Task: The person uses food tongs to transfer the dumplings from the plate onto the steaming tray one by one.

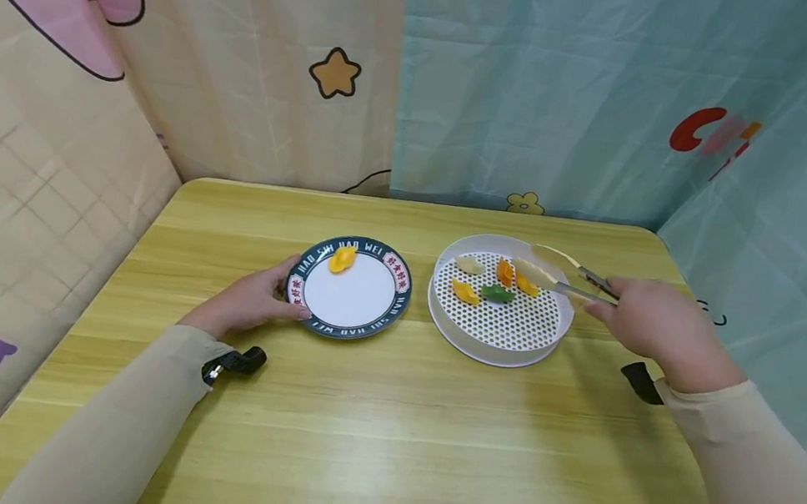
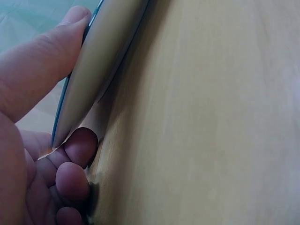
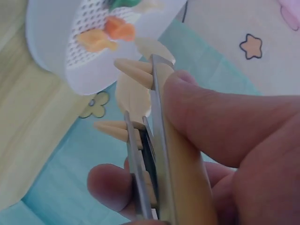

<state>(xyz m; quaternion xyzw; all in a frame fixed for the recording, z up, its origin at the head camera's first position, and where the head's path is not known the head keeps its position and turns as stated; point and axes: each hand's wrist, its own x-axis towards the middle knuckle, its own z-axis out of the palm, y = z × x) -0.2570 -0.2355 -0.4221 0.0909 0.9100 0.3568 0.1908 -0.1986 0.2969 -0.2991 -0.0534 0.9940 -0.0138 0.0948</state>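
My left hand [image 1: 254, 298] grips the left rim of a round plate [image 1: 348, 300] with a dark patterned border, thumb on top and fingers underneath. A yellow dumpling-shaped piece [image 1: 342, 260] lies near the plate's upper rim. In the right wrist view my right hand [image 3: 225, 126] holds a pair of tongs [image 3: 164, 140] between thumb and fingers. The tongs' arms stand apart over a white perforated steamer basket [image 1: 493, 351]. Inside it lie a green piece [image 1: 497, 295], a pale piece [image 1: 469, 265], an orange piece [image 1: 504, 272] and yellow pieces [image 1: 465, 292], one partly behind the tongs.
Both plate and basket stand on a wooden table [image 1: 380, 442], towards its far side. Printed curtains [image 1: 469, 84] hang right behind the table's back edge and along both sides. A black strap [image 1: 242, 361] sticks out at the left wrist, another [image 1: 640, 382] at the right.
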